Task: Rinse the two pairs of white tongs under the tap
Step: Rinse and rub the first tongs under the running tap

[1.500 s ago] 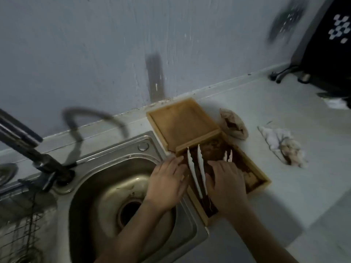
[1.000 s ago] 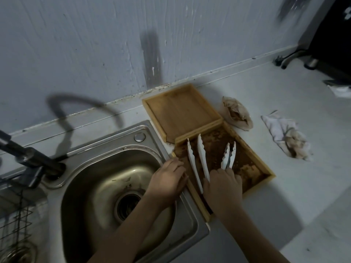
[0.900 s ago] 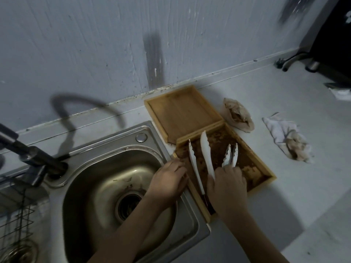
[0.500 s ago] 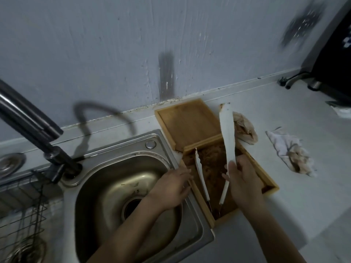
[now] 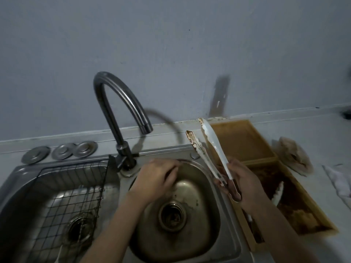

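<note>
My right hand (image 5: 245,185) grips one pair of white tongs (image 5: 215,147) near its hinge end, held above the right rim of the sink bowl (image 5: 191,188). Its two arms are spread and point up toward the wall; the left tip is stained brown. The second pair of white tongs (image 5: 278,194) lies in the stained lower part of the wooden tray (image 5: 241,141), partly hidden by my right forearm. My left hand (image 5: 157,179) hovers palm down over the bowl, near the base of the curved tap (image 5: 121,92), holding nothing. No water runs from the spout.
The left sink bowl holds a black wire basket (image 5: 66,186). Three round metal lids (image 5: 58,150) lie on the counter behind it. Right of the tray are a crumpled brown paper (image 5: 294,156) and a white cloth (image 5: 340,183).
My right hand has lifted one pair of tongs out of the tray and carried it left to the sink. My left hand moved from the tray edge toward the tap base. My view swung left.
</note>
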A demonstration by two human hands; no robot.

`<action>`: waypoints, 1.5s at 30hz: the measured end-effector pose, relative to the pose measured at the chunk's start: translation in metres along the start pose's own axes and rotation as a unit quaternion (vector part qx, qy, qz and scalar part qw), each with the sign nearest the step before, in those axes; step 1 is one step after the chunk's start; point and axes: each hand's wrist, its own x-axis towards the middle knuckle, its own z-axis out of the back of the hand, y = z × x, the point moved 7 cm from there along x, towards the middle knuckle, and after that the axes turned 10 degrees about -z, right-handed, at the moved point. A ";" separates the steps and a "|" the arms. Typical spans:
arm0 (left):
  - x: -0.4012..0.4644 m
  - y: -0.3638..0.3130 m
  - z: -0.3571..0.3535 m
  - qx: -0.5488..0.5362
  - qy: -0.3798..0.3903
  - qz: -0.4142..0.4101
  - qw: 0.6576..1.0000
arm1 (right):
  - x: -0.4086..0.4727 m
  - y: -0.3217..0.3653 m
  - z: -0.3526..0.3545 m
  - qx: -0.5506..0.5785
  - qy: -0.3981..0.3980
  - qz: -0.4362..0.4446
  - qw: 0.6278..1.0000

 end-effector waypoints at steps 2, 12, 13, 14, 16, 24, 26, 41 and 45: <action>-0.015 0.012 0.018 0.013 -0.045 0.026 0.999 | 0.012 -0.006 -0.016 0.001 0.028 -0.012 1.000; -0.101 0.074 0.068 0.160 -0.267 0.166 0.936 | 0.052 -0.058 -0.049 -0.111 0.061 -0.102 0.987; -0.106 0.085 0.066 0.143 -0.259 0.205 0.933 | 0.055 -0.061 -0.048 -0.123 0.056 -0.110 0.985; -0.111 0.098 0.061 0.109 -0.247 0.248 0.930 | 0.059 -0.065 -0.048 -0.133 0.050 -0.121 0.982; -0.116 0.120 0.051 0.019 -0.222 0.336 0.915 | 0.063 -0.069 -0.046 -0.147 0.040 -0.138 0.979; -0.102 0.157 0.028 0.027 -0.134 0.390 0.910 | 0.074 -0.088 -0.037 -0.206 0.027 -0.184 0.961; -0.102 0.158 0.027 0.042 -0.147 0.388 0.909 | 0.077 -0.091 -0.037 -0.208 0.031 -0.187 0.960; -0.106 0.154 0.024 0.040 -0.181 0.375 0.908 | 0.076 -0.102 -0.039 -0.216 0.055 -0.199 0.954; -0.110 0.155 0.022 0.031 -0.195 0.365 0.910 | 0.075 -0.104 -0.038 -0.216 0.050 -0.204 0.954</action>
